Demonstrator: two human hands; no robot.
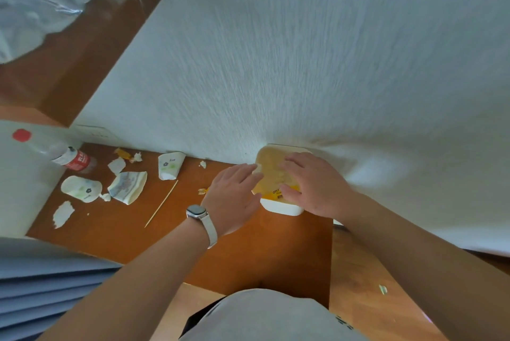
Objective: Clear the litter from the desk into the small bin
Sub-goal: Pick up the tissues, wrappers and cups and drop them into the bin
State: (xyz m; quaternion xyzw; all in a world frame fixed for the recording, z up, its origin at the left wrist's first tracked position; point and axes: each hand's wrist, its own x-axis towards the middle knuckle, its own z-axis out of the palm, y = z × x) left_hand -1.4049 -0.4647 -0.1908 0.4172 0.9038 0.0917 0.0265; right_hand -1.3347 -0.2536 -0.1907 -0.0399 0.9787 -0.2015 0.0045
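Observation:
The small white bin with a yellow liner stands on the brown desk against the wall. My left hand reaches to its left rim and pinches a small white paper scrap at the fingertips. My right hand rests on top of the bin with fingers spread over the liner. Litter lies to the left: three crushed paper cups, a wooden skewer, torn paper scraps and a plastic bottle with a red label.
A white textured wall backs the desk. The desk's right edge drops to a wooden floor, where a small scrap lies. A clear plastic bag sits at the top left. Blue layered material fills the lower left.

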